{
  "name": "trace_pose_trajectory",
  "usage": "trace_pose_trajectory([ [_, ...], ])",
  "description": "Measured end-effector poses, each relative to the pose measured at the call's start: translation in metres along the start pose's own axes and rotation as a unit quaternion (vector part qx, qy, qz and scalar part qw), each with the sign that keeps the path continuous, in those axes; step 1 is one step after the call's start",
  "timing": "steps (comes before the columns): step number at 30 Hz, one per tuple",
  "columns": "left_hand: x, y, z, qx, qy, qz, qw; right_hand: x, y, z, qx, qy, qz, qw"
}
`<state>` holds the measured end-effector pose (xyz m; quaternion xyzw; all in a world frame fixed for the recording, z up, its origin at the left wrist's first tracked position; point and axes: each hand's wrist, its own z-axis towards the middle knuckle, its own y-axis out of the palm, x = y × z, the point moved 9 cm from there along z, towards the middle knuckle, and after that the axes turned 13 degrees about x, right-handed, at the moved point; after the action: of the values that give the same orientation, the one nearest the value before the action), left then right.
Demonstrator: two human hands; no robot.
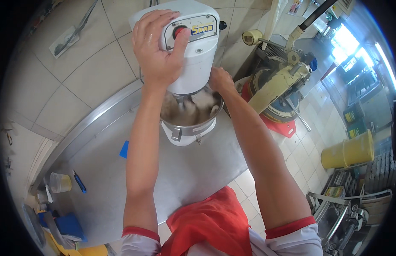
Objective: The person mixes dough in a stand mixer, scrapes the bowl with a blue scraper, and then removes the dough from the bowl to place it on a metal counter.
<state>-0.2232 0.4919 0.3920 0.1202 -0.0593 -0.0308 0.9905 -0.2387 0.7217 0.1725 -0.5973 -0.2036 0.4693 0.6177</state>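
Commercial bakery kitchen, stand mixer on steel worktable, tiled walls, dough machine, yellow bin

The stand mixer stands on the steel table, against the tiled wall, with its bowl beneath the mixer head. The left hand rests on the head; the right hand is at the bowl's right rim. A scraper lies left of the mixer; a bucket stands on the floor, well right.

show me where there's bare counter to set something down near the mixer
Bare steel lies left of the mixer, between the blue scraper and the cup, and along the front edge of the counter. The left corner by the blue box is crowded.
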Motion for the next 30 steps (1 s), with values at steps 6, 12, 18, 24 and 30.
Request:
trace_pose_trajectory([
  [6, 0.001, 0.005, 0.002, -0.007, 0.004, 0.01, 1.0, 0.004, 0.001, 0.007, 0.001, 0.0, 0.009, 1.0],
  [12, -0.001, 0.002, 0.001, -0.011, 0.004, 0.021, 1.0, 0.001, 0.005, 0.005, 0.007, -0.015, -0.001, 1.0],
  [18, -0.001, 0.0, 0.004, -0.006, -0.004, 0.014, 1.0, -0.002, 0.001, 0.004, 0.012, -0.007, 0.014, 1.0],
  [24, 0.006, 0.008, 0.0, -0.017, 0.017, 0.028, 0.999, 0.01, -0.001, 0.003, 0.005, 0.003, -0.001, 1.0],
  [30, -0.009, -0.012, 0.002, 0.007, 0.031, 0.036, 0.999, -0.003, 0.033, 0.023, 0.002, -0.026, -0.013, 1.0],
])
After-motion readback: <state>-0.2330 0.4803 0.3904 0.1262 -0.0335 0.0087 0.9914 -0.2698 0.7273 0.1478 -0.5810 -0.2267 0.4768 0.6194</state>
